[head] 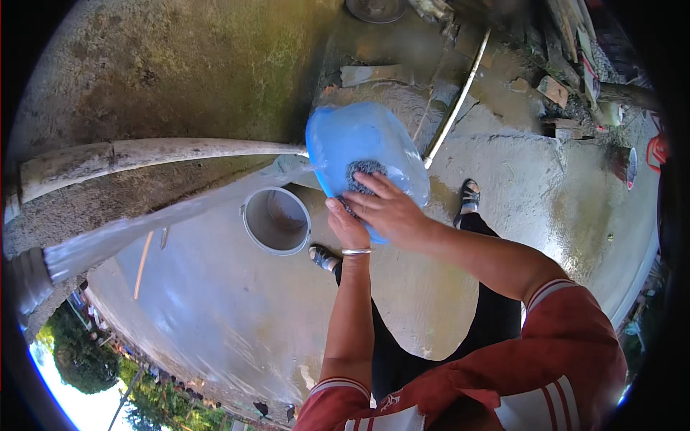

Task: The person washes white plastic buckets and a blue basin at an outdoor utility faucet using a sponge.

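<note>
A blue plastic basin [372,129], wet and shiny, is tilted in front of me with what looks like its outer bottom facing up. My right hand [391,210] presses a grey metal scouring pad [366,175] against its surface, fingers spread over the pad. At the basin's near edge, my left hand [347,223], with a silver bangle at the wrist, grips the rim, its thumb up. The left fingers are hidden behind the basin.
A grey bucket [277,221] stands on the wet concrete floor, left of my feet. One pale pipe [161,151] runs along the wall at left; another [458,99] lies beyond the basin. Bricks [552,91] and wood pieces lie at upper right.
</note>
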A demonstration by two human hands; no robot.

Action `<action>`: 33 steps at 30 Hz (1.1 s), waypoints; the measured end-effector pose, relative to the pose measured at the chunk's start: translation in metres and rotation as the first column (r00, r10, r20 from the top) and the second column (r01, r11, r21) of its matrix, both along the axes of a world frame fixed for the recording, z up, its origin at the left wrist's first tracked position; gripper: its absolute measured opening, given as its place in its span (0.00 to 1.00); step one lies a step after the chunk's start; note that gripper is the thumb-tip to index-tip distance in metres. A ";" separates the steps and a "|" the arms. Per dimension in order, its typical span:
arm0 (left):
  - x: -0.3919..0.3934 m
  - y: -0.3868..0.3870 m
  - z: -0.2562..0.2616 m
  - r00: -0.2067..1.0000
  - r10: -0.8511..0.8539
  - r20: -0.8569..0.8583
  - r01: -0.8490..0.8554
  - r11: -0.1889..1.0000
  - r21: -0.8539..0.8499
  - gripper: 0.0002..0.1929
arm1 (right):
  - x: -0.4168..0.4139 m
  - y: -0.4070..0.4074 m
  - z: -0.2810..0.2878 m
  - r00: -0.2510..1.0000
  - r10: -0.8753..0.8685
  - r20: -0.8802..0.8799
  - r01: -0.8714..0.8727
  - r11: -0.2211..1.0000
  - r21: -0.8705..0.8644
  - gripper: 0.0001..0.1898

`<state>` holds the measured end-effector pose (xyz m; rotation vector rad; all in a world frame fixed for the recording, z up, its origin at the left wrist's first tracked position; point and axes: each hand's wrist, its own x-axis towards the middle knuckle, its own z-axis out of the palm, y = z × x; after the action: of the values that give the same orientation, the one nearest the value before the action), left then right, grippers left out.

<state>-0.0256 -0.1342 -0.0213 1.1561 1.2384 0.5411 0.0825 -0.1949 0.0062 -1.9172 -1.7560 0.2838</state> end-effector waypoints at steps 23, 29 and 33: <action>-0.001 0.100 -0.020 0.905 -0.278 -0.322 0.095 0.870 -0.484 0.33 | -0.020 -0.037 0.006 0.962 0.250 -0.107 -0.238 0.964 0.115 0.17; 0.014 0.022 0.002 0.938 -0.249 -0.241 0.289 0.946 0.147 0.30 | 0.067 0.039 -0.018 0.919 -0.283 -0.275 0.295 0.955 0.005 0.12; 0.019 -0.008 -0.001 0.945 -0.245 -0.217 0.294 0.926 0.237 0.31 | 0.164 0.085 -0.088 0.874 -0.446 -0.192 0.219 0.715 -0.664 0.13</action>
<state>-0.0069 -0.1423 -0.0221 1.6095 1.1571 0.4062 0.2467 -0.1095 -0.0817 -2.4079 -1.1062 1.1121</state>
